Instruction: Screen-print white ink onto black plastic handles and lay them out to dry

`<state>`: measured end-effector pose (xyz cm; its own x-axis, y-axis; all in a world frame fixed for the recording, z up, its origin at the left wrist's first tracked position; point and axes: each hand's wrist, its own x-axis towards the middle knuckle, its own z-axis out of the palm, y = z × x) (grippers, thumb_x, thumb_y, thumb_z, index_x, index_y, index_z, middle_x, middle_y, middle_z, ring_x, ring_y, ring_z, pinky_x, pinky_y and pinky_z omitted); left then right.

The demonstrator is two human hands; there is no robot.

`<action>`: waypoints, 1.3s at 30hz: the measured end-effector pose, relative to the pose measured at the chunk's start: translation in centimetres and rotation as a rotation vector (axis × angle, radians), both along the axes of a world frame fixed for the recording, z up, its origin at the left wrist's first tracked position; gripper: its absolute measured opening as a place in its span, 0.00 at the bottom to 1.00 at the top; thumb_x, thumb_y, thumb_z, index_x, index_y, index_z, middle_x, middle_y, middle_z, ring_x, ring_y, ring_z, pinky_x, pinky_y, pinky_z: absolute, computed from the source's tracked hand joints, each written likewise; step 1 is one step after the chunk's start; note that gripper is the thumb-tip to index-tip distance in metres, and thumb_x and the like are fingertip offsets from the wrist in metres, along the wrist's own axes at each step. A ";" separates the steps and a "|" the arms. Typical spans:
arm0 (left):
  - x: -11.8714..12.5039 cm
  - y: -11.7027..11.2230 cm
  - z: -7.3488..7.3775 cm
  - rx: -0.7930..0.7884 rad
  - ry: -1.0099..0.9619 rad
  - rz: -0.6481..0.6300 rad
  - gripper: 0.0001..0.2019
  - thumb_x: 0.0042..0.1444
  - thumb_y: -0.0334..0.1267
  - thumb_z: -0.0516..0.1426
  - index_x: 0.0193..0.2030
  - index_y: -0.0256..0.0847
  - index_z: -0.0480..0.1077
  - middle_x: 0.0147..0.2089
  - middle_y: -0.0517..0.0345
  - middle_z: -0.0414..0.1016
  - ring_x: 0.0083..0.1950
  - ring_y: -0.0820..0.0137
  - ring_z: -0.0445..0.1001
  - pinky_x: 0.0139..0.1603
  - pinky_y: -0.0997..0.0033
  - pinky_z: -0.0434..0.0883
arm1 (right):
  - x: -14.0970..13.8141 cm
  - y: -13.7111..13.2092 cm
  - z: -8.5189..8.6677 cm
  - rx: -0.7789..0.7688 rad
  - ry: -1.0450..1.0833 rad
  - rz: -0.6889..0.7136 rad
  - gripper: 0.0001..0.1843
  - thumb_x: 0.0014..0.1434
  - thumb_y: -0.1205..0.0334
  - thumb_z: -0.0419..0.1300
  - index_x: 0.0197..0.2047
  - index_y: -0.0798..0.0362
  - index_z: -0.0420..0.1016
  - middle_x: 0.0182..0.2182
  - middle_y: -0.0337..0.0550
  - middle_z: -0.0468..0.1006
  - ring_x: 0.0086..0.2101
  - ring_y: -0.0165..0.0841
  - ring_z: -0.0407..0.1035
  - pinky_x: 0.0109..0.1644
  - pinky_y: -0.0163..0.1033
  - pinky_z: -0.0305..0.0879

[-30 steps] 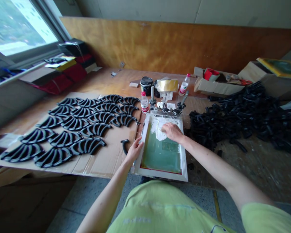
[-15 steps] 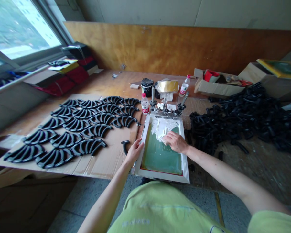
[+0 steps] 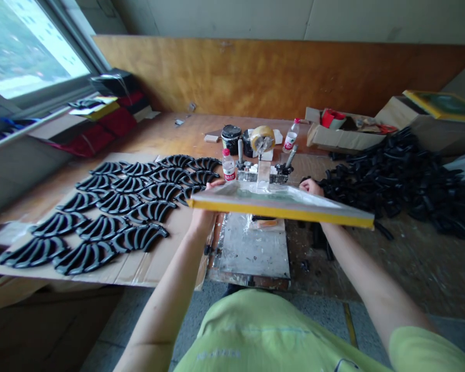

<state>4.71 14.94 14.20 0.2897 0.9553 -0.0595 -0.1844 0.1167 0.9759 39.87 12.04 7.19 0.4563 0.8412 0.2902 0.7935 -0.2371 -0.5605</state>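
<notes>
A screen-printing frame (image 3: pixel 282 209) is tilted up, its near edge raised above a grey metal base plate (image 3: pixel 253 253). My left hand (image 3: pixel 209 201) is closed on the frame's left side, partly hidden behind it. At the right side, my right hand (image 3: pixel 312 187) has its fingers curled against the frame's edge. A pale squeegee (image 3: pixel 263 173) stands upright at the far end of the screen, near the metal hinge clamp (image 3: pixel 281 175). Beneath the frame, a small dark and orange-brown piece (image 3: pixel 266 223) shows on the base plate.
Rows of black ribbed, fan-shaped parts (image 3: pixel 120 194) lie on cardboard at left. A heap of loose black parts (image 3: pixel 403 181) is at right. Bottles (image 3: pixel 228 165), a black tub (image 3: pixel 231 138) and a tape roll (image 3: pixel 262 138) stand behind the clamp. An open carton (image 3: pixel 344 137) stands farther right.
The frame has swung up from lying flat, uncovering the base plate. My right hand has left the white-inked squeegee and moved to the frame's right side. The squeegee now stands upright.
</notes>
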 end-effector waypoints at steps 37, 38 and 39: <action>-4.7 3.7 -4.4 0.000 0.589 0.047 0.29 0.55 0.65 0.46 0.40 0.39 0.70 0.20 0.58 0.70 0.16 0.75 0.62 0.18 0.77 0.58 | -10.0 -4.6 -7.3 -0.033 -0.278 0.595 0.13 0.64 0.67 0.53 0.48 0.52 0.76 0.41 0.47 0.76 0.45 0.39 0.65 0.50 0.43 0.61; -3.0 4.0 -2.6 0.077 0.421 0.074 0.30 0.56 0.65 0.46 0.42 0.38 0.70 0.21 0.58 0.70 0.16 0.76 0.61 0.18 0.77 0.59 | -10.8 -4.3 -7.1 -0.058 -0.291 0.604 0.13 0.64 0.67 0.53 0.47 0.52 0.76 0.41 0.47 0.76 0.45 0.39 0.65 0.50 0.43 0.61; -1.4 4.0 -0.9 0.120 0.297 0.077 0.31 0.56 0.65 0.46 0.42 0.37 0.71 0.20 0.59 0.69 0.16 0.76 0.61 0.18 0.77 0.58 | -11.2 -4.1 -7.0 -0.081 -0.302 0.612 0.13 0.64 0.67 0.53 0.47 0.52 0.77 0.40 0.47 0.76 0.45 0.39 0.65 0.49 0.43 0.61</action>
